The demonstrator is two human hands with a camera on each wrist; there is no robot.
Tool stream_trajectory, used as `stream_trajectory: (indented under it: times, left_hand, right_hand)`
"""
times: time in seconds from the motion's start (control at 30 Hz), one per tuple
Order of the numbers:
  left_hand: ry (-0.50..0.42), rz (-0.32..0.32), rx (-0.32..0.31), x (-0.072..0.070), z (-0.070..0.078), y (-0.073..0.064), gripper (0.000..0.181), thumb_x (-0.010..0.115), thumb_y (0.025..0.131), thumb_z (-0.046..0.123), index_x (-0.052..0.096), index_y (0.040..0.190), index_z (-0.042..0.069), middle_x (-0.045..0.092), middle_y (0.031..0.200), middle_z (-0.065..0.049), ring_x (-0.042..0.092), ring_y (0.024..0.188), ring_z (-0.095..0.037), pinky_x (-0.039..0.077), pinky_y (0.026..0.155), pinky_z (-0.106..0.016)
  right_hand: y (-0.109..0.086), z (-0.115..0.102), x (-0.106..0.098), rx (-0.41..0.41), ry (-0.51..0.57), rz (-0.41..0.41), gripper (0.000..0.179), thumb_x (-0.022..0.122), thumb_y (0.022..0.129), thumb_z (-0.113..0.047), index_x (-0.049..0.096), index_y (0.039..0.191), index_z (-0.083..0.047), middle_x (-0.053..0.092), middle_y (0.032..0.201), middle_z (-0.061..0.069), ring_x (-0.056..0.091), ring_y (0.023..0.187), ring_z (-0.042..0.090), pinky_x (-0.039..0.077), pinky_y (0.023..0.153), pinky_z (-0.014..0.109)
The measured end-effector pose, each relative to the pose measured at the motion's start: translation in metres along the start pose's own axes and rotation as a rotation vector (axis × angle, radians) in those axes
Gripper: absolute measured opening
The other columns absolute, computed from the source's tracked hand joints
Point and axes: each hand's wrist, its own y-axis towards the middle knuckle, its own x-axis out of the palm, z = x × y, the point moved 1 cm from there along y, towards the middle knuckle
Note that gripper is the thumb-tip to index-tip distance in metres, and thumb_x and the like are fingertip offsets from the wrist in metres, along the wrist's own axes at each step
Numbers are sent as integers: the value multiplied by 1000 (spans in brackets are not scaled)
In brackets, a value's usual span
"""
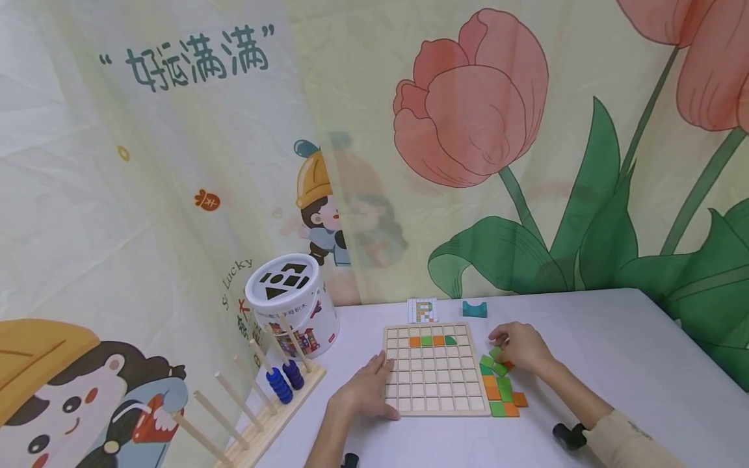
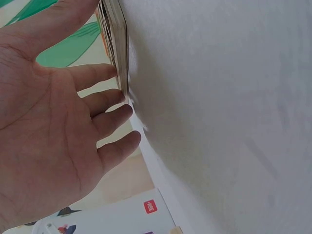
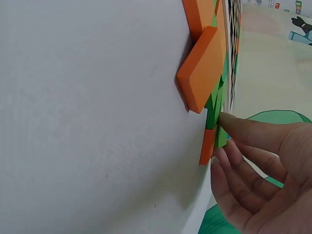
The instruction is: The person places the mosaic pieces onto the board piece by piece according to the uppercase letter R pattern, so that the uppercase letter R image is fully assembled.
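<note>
A wooden grid board [image 1: 433,385] lies on the white table. In one upper row sit orange and green square tiles, with a dark green piece [image 1: 450,340] at the row's right end. My left hand [image 1: 367,389] rests at the board's left edge, its fingers fairly straight in the left wrist view. Right of the board is a loose pile of orange and green tiles [image 1: 491,387]. Over the pile's far end, my right hand [image 1: 523,346] pinches a green tile [image 3: 222,137] between thumb and fingers; an orange tile [image 3: 208,146] lies right beside it.
A pattern card [image 1: 422,311] and a teal arched block [image 1: 474,309] lie beyond the board. To the left stand a white shape-sorter bucket [image 1: 292,305] and a wooden peg stand [image 1: 283,419] with blue beads. A printed curtain hangs behind the table.
</note>
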Motion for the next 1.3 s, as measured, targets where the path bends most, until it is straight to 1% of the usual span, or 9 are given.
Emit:
stream_trajectory:
  times: [0.13, 0.4, 0.6, 0.77, 0.93, 1.07, 1.17, 1.3]
  left_hand:
    - [5, 0, 6, 0, 0, 0, 108, 93, 72, 47, 43, 158, 4, 29, 170, -17, 29, 156, -34, 33, 124, -50]
    - [-2, 5, 8, 1, 0, -1, 108, 93, 72, 47, 44, 158, 5, 29, 170, -17, 29, 156, -33, 33, 124, -51]
    - [3, 8, 7, 0, 0, -1, 108, 93, 72, 47, 44, 158, 5, 30, 169, -17, 29, 156, -34, 33, 124, -50]
    - [9, 3, 9, 0, 1, -1, 108, 93, 73, 48, 43, 158, 5, 29, 170, -16, 29, 156, -33, 33, 124, -50]
    - [7, 2, 3, -2, 2, -1, 108, 93, 73, 48, 43, 158, 6, 29, 170, -16, 29, 156, -33, 33, 124, -50]
    - [-6, 2, -7, -3, 2, -1, 108, 93, 72, 47, 43, 158, 6, 28, 170, -16, 29, 156, -33, 33, 124, -50]
    - [-14, -2, -9, -3, 1, -2, 108, 94, 72, 46, 44, 158, 6, 28, 170, -16, 29, 156, -33, 32, 124, -51]
    - [-6, -5, -5, -3, 1, -2, 107, 93, 72, 47, 44, 158, 6, 29, 170, -16, 29, 156, -33, 33, 124, -50]
  right_hand:
    - [1, -1, -1, -1, 1, 5, 28, 88, 75, -2, 78, 102, -4, 68, 85, 0, 59, 79, 19, 54, 65, 31]
    - [0, 0, 1, 9, 24, 4, 29, 88, 76, -2, 78, 102, -5, 69, 86, 0, 61, 82, 20, 56, 67, 32]
    - [-3, -1, 1, 4, -2, 11, 32, 89, 76, -5, 77, 106, -4, 70, 87, 1, 62, 81, 20, 57, 69, 34]
    - [-7, -3, 0, 0, -36, 9, 29, 88, 78, -6, 77, 104, -3, 68, 85, 1, 59, 79, 20, 55, 66, 32]
    - [-11, -7, -4, 3, -57, -23, 31, 88, 76, -5, 76, 105, -1, 68, 86, 3, 58, 79, 20, 56, 65, 32]
    - [-12, -11, -4, -4, -59, -39, 33, 88, 77, -4, 76, 108, -1, 71, 92, 5, 60, 81, 21, 58, 67, 32]
    - [-11, -10, -1, -19, -54, -24, 31, 85, 79, -1, 76, 109, 0, 72, 93, 5, 61, 82, 20, 60, 69, 34]
    - [-10, -10, 4, -40, -36, 2, 27, 79, 81, 4, 76, 107, 1, 70, 87, 3, 60, 80, 19, 60, 70, 35]
